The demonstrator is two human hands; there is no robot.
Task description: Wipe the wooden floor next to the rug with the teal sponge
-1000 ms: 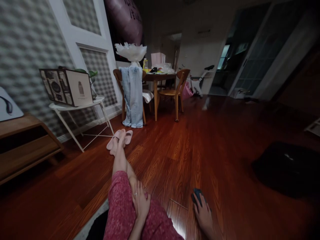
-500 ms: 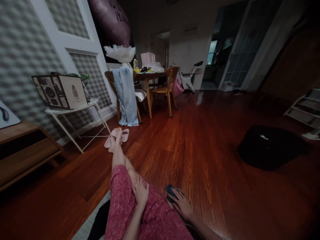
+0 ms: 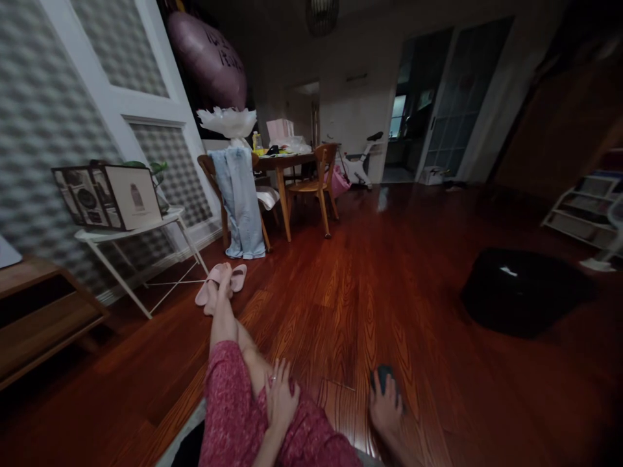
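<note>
My left hand (image 3: 282, 397) lies on the red-pink cloth over my thigh, its fingers stretched and slightly apart, with a ring on one of them. Off to the right of my legs, my right hand (image 3: 386, 407) is over the wooden floor, its fingers laid across a small dark teal object (image 3: 383, 374). Most of that object hides under the fingers and palm, and its kind cannot be made out. The red-pink garment (image 3: 231, 395) covers my upper legs. My crossed feet wear pink slippers (image 3: 208, 288).
Left of my feet stands a white side table (image 3: 131, 228) bearing a printed box (image 3: 134, 198), beside a wooden cabinet (image 3: 53, 311). Ahead are a dining table (image 3: 282, 162) and a chair draped with jeans (image 3: 241, 201). A black rounded object (image 3: 525, 292) sits on the floor at right.
My right hand has moved rightward, away from my leg, with the dark teal object under its fingers. My left hand stays on my thigh. The view has shifted slightly.
</note>
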